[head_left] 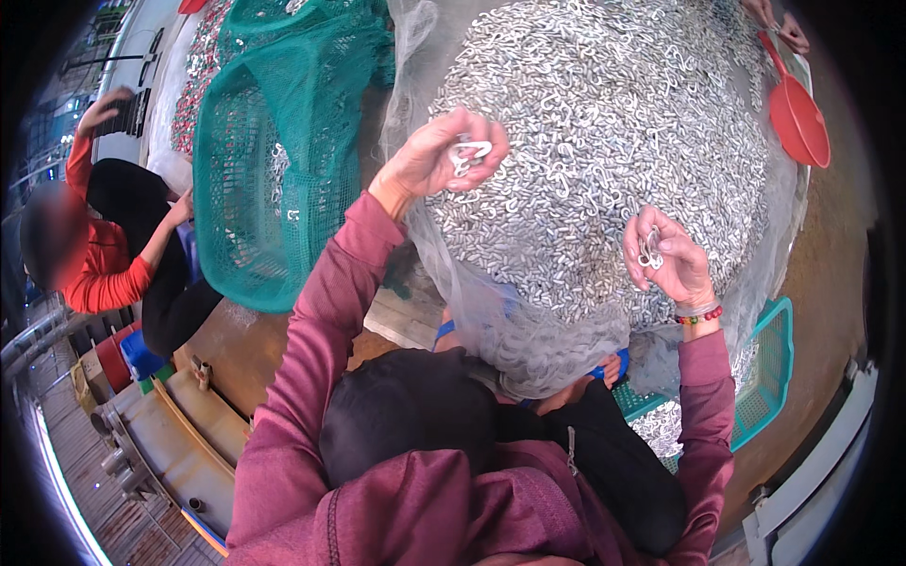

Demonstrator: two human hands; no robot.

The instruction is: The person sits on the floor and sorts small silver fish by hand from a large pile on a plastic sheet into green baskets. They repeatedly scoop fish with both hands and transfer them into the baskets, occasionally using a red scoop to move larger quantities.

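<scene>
A broad heap of small silvery-white pieces (604, 123) lies in front of me on a pale fine net (429, 250), with white S-shaped hooks scattered over it. Raised above the heap's left side, my left hand (439, 156) has its fingers curled round a few white hooks (470, 151). At the heap's near right edge, my right hand (675, 259), palm up, is closed on similar white hooks (649, 250). The hands are apart. How many hooks each holds is partly hidden by the fingers.
A green basket (212, 208) with green netting stands at the left. Another green basket (779, 368), holding white pieces, is by my right forearm. A red scoop (800, 118) lies at the far right, near another person's hands (791, 33). A person in orange (109, 269) sits left.
</scene>
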